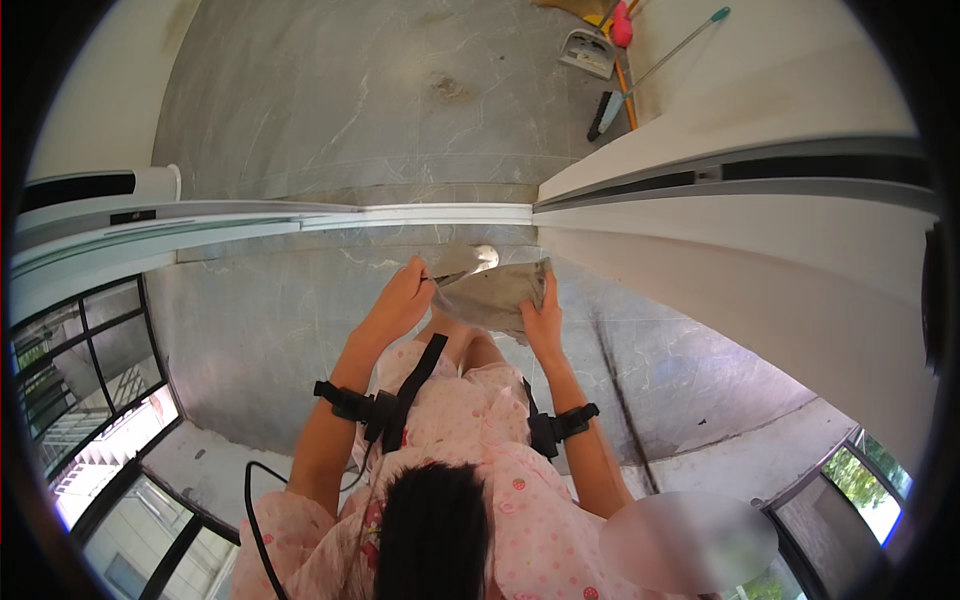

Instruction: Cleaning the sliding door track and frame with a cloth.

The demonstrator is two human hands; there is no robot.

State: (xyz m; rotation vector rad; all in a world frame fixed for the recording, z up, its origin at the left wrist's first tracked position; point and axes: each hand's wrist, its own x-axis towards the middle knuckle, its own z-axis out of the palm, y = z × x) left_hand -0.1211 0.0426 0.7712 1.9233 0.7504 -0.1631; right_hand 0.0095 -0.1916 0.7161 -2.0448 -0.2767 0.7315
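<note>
A greyish-brown cloth [491, 296] is stretched between both hands, above the person's knees and short of the sliding door's floor track. At its left end, my left hand [409, 289] pinches a corner between closed fingers. The other end is in my right hand [544, 311], with the thumb on the near side and the fingers along the edge. The cloth looks creased and sags at its lower edge. Just beyond it, a bright round white patch shows at floor level; what it is cannot be told.
A white door track [420, 215] crosses the floor ahead, with a glass sliding door [225, 229] at left and a white wall [720, 262] at right. Beyond stand a dustpan [589, 54] and a broom [609, 109] by the wall. Black-framed windows [90, 337] are at left.
</note>
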